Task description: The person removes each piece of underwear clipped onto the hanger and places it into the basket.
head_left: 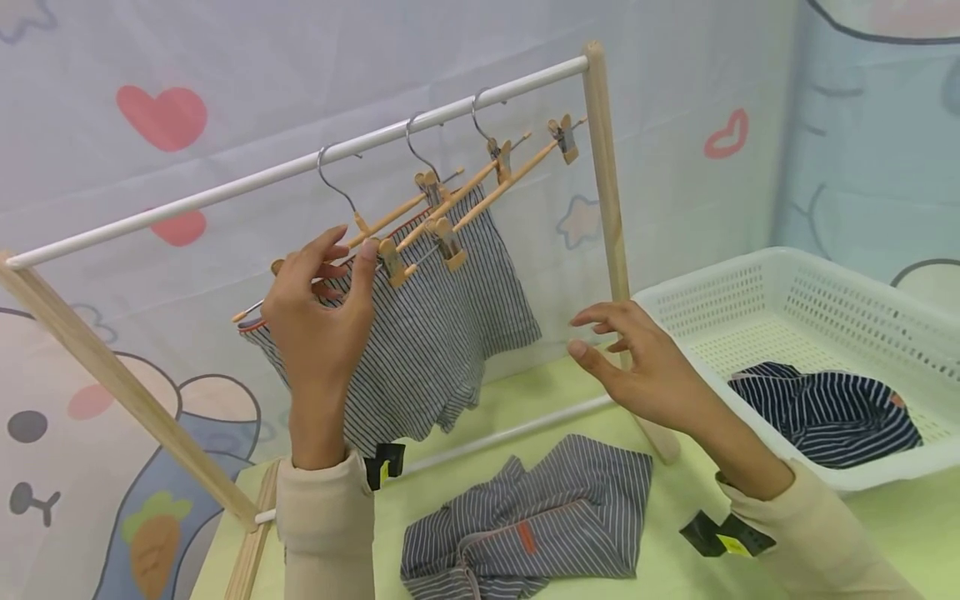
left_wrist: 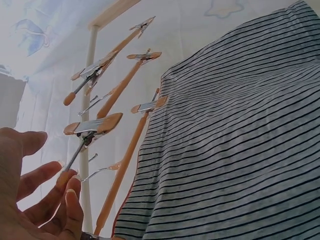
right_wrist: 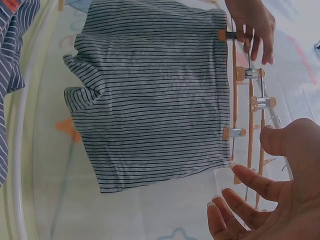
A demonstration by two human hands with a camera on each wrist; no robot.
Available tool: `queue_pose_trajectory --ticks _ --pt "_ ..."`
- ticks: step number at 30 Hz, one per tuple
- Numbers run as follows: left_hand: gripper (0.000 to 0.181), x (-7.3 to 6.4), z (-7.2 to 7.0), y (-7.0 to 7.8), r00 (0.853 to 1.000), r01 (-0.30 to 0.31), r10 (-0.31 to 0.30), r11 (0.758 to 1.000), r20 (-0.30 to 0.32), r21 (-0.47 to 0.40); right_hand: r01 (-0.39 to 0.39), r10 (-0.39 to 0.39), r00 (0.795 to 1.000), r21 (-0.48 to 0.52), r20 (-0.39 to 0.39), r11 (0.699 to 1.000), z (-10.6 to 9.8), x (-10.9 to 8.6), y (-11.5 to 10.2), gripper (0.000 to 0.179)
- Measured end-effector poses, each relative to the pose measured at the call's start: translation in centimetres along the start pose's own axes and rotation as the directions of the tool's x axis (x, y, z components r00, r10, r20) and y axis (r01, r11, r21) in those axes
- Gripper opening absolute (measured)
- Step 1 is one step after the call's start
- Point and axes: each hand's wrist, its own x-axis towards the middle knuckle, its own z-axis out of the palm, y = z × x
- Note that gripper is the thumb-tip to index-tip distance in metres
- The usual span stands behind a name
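Observation:
A pair of grey-and-navy striped shorts [head_left: 420,308] hangs by its waistband from the clips of the nearest wooden hanger [head_left: 397,217]. My left hand [head_left: 322,292] is raised at the hangers, thumb apart from the fingers. In the left wrist view its fingertips overlap the tip of an empty clip hanger [left_wrist: 105,112]. My right hand [head_left: 637,362] hovers with parted fingers between the hanging shorts and the basket, holding nothing. The right wrist view has the hanging shorts [right_wrist: 155,100] beside that hand [right_wrist: 272,192], the left hand [right_wrist: 255,30] beyond.
The hangers hook over the white rail [head_left: 225,196] of a wooden-legged rack. Another pair of striped shorts [head_left: 585,517] lies below on the green table. To the right, a white basket [head_left: 720,292] contains a dark striped garment [head_left: 832,412]. A printed curtain [head_left: 465,50] stands behind.

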Motion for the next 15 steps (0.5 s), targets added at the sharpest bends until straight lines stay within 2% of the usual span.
queue_pose_trajectory --ticks 7,12,15 --pt "0.038 -1.4 -1.0 -0.1 0.995 0.082 -0.084 0.996 -0.061 -0.031 -0.004 0.004 1.0 0.006 0.004 1.0 0.0 0.0 -0.1 0.033" --pt "0.037 -2.6 -1.4 -0.3 0.987 0.101 -0.107 0.993 -0.122 -0.053 -0.004 0.004 1.0 -0.002 0.001 1.0 -0.2 0.0 -0.1 0.033" --pt "0.038 -3.5 -1.5 -0.6 0.983 0.124 -0.131 0.99 -0.128 -0.068 -0.003 0.003 1.0 -0.002 0.005 1.0 -0.2 -0.1 -0.1 0.034"
